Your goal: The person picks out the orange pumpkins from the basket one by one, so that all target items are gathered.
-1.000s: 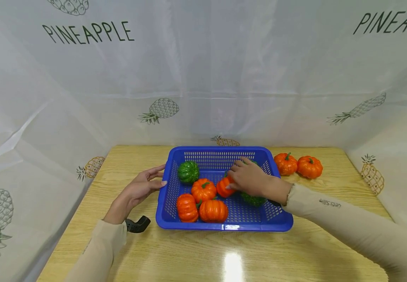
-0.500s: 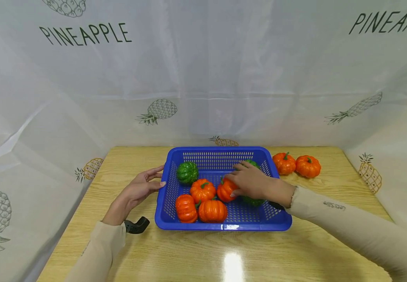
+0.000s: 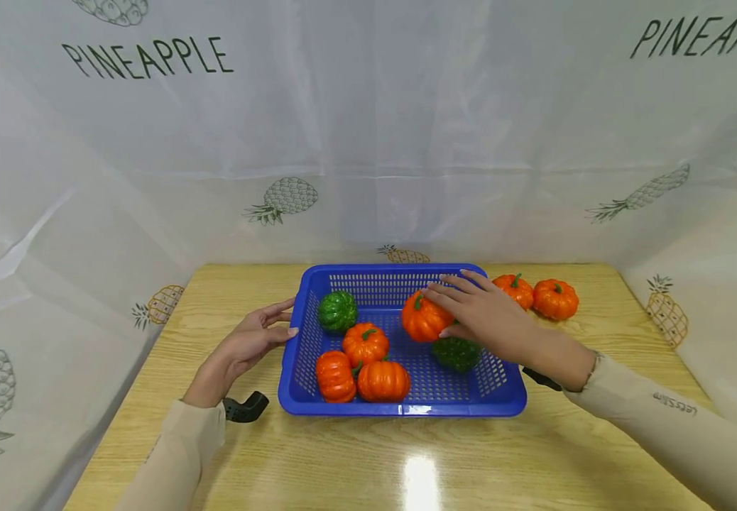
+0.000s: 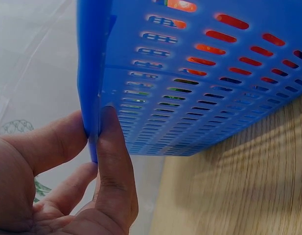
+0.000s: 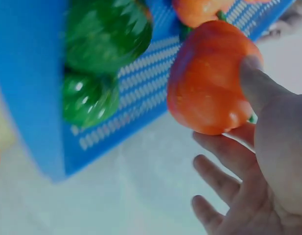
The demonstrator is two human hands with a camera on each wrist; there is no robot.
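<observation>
A blue plastic basket [image 3: 368, 409] stands on the table, and my left hand [image 3: 243, 351] pinches its left rim between thumb and fingers, as the left wrist view shows close up. With thumb and fingers, my right hand [image 3: 493, 319] grips a small orange pumpkin [image 3: 424, 319] raised above the basket floor. Three other orange pumpkins [image 3: 366, 343] lie together at the front left inside. One green pumpkin [image 3: 338, 311] sits at the back left. Another green pumpkin [image 3: 456, 355] lies under my right hand, and the right wrist view has two green ones [image 5: 106, 36] side by side.
Two orange pumpkins [image 3: 556, 299] rest on the wooden table [image 3: 317, 461] beyond the basket's right side, one partly behind my right hand. A pale sheet printed with pineapples [image 3: 368, 142] hangs behind and around the table.
My right hand has lifted the orange pumpkin off the basket floor and moved it up and to the right. My left hand stays on the rim.
</observation>
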